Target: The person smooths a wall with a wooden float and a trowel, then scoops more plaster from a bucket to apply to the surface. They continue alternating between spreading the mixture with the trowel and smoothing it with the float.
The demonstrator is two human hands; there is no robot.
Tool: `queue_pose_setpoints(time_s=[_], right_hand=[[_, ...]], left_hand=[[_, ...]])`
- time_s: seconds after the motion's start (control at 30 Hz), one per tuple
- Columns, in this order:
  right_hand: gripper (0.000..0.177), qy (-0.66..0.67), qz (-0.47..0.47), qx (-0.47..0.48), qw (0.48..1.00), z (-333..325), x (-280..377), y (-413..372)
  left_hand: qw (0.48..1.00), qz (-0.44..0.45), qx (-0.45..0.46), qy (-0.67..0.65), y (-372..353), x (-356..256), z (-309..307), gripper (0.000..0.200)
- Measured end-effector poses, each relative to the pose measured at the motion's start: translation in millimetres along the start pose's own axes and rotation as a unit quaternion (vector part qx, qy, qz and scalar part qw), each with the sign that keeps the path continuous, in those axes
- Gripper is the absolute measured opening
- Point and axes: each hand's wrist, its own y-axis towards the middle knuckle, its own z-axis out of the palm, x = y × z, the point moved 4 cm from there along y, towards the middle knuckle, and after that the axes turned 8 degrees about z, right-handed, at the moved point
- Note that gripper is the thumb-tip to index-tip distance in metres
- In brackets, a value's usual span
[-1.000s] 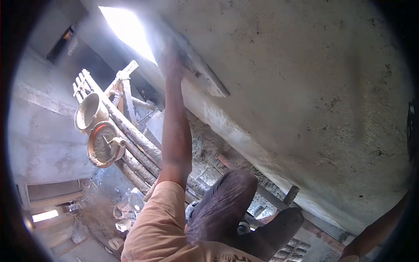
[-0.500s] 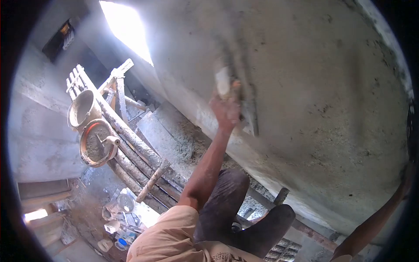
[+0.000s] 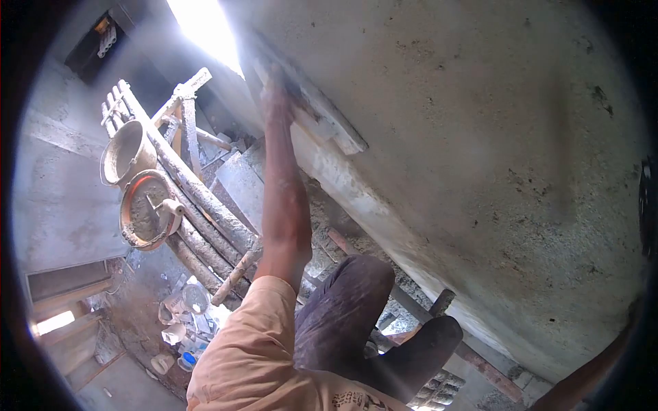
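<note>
My left hand (image 3: pixel 276 99) is closed on a long plastering float (image 3: pixel 336 130), which lies against the grey plastered wall (image 3: pixel 452 137) near the bright opening. The float slants down to the right, and its upper end is blurred by glare. My right forearm (image 3: pixel 589 370) reaches up along the right edge beside the wall. The right hand's fingers are lost in the dark border. Left of my left arm, a bucket of grey mortar (image 3: pixel 140 222) stands on poles, with a trowel (image 3: pixel 168 205) resting in it.
A second bucket (image 3: pixel 127 152) stands beside it on the scaffold poles (image 3: pixel 199 205). Wooden supports (image 3: pixel 188 123) rise behind. My bent knees (image 3: pixel 356 281) are close to the wall's foot. Several containers (image 3: pixel 184 329) lie on the floor at lower left.
My left hand has moved up and left along the wall with the float, toward the bright opening. The float has turned from nearly upright to slanting. My right forearm sits lower.
</note>
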Motion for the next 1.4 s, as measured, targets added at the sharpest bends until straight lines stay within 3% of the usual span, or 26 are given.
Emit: queue_pose_setpoints(time_s=[0.07, 0.13, 0.17, 0.2, 0.23, 0.3, 0.4, 0.47, 0.5, 0.53, 0.57, 0.73, 0.83, 0.9, 1.03, 1.07, 1.17, 1.27, 1.3, 1.37, 1.4], right_hand=[[0.059, -0.134, -0.138, -0.087, 0.977, 34, -32, 22], [0.054, -0.069, -0.085, -0.005, 0.994, 12, -13, 21], [0.052, -0.034, -0.063, 0.039, 0.997, 5, -3, 17], [0.046, 0.018, -0.078, -0.023, 0.996, 5, 0, 10], [0.047, -0.026, -0.089, -0.030, 0.995, 12, -5, 15], [0.050, -0.118, -0.116, -0.042, 0.985, 26, -20, 23], [0.058, -0.103, -0.086, -0.020, 0.991, 22, -20, 18], [0.065, 0.075, 0.043, 0.066, 0.994, -6, 7, -3], [0.069, 0.161, 0.110, 0.108, 0.975, -32, 30, -20], [0.077, 0.188, 0.238, 0.197, 0.932, -60, 64, -45], [0.080, 0.063, 0.173, 0.172, 0.968, -48, 49, -35], [0.074, 0.004, 0.078, 0.090, 0.993, -18, 15, -4], [0.071, -0.032, 0.040, 0.098, 0.994, 1, -4, 12], [0.069, -0.060, 0.009, 0.097, 0.994, 12, -7, 21], [0.065, -0.089, -0.023, 0.133, 0.987, 21, -15, 30], [0.064, -0.069, -0.007, 0.162, 0.984, 17, -12, 32], [0.066, -0.232, -0.060, 0.107, 0.965, 43, -32, 41], [0.068, -0.143, -0.027, 0.040, 0.989, 31, -31, 8], [0.069, -0.096, 0.033, 0.085, 0.991, 11, -11, -7], [0.071, -0.005, 0.152, 0.171, 0.973, -35, 32, -29], [0.068, 0.051, 0.150, 0.167, 0.973, -17, 14, -10]], left_hand=[[0.998, -0.051, -0.044, -0.013, -42, 13, 5, 0.071], [0.999, -0.012, -0.006, -0.041, -102, 17, 31, 0.074], [1.000, 0.002, -0.029, 0.002, -131, 4, 46, 0.071], [0.997, 0.013, -0.054, 0.046, -161, -10, 61, 0.068], [0.993, 0.022, -0.079, 0.090, -191, -23, 77, 0.066], [0.991, 0.054, -0.039, 0.117, -190, -49, 87, 0.065], [0.987, 0.040, 0.002, 0.156, -134, -100, 79, 0.059], [0.991, 0.006, 0.042, 0.128, -69, -101, 62, 0.061], [0.992, -0.010, 0.058, 0.115, -39, -96, 53, 0.064], [0.992, -0.016, 0.074, 0.104, -10, -93, 45, 0.066], [0.992, -0.027, 0.087, 0.093, 15, -89, 38, 0.069], [0.983, -0.125, 0.137, 0.009, 46, -36, 0, 0.082], [0.981, -0.163, 0.101, -0.036, 4, 19, -6, 0.091], [0.985, -0.161, -0.042, -0.048, -44, 102, -21, 0.078], [0.988, -0.133, -0.057, 0.062, -228, 4, 71, 0.060], [0.995, -0.061, -0.056, 0.050, -237, -24, 94, 0.055], [0.983, 0.173, -0.026, 0.054, -237, -73, 118, 0.041], [0.902, 0.414, 0.037, 0.118, -162, -89, 97, 0.037], [0.865, 0.479, 0.043, 0.141, -129, -94, 84, 0.043], [0.909, 0.366, 0.099, 0.173, -54, -68, 49, 0.043], [0.927, 0.305, 0.108, 0.188, -18, -50, 30, 0.044]])
